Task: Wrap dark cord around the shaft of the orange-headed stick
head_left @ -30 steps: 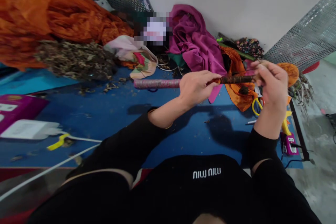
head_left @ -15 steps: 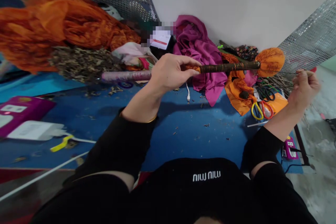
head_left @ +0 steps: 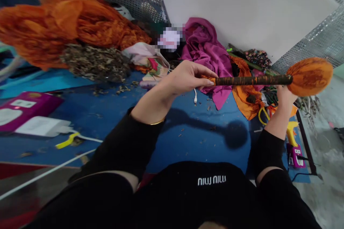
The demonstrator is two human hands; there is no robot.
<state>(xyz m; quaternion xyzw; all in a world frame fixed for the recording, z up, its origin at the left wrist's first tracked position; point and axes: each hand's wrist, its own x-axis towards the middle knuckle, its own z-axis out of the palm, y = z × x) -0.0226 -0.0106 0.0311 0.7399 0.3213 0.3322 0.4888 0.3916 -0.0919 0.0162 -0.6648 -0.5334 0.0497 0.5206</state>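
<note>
My left hand (head_left: 188, 77) is closed around a stick (head_left: 249, 80) wrapped in dark brown bark-like material, held level above the table. At its right end sits a rounded orange cloth head (head_left: 310, 76) with dark markings. A bit of orange cloth shows between thumb and fingers. Left of the wrist a pale pink rod end (head_left: 147, 84) sticks out, roughly in line with the stick. My right hand (head_left: 286, 96) is behind the stick near the cloth head, its fingers hidden. Close to it lie scissors with yellow handles (head_left: 263, 115) and orange cloth (head_left: 247, 102).
On the blue table (head_left: 188, 143) lie purple cloth (head_left: 206, 43), a dried leaf heap (head_left: 94, 62) and an orange fabric pile (head_left: 88, 25). Purple power strips (head_left: 27, 109) stand left and right, the right one beside a yellow glue gun (head_left: 291, 132). A white cable (head_left: 48, 175) crosses the left front.
The stick and its orange head have moved right and nearer, and the head looks larger. My right hand has gone from the far right to behind the stick. The yellow glue gun now shows.
</note>
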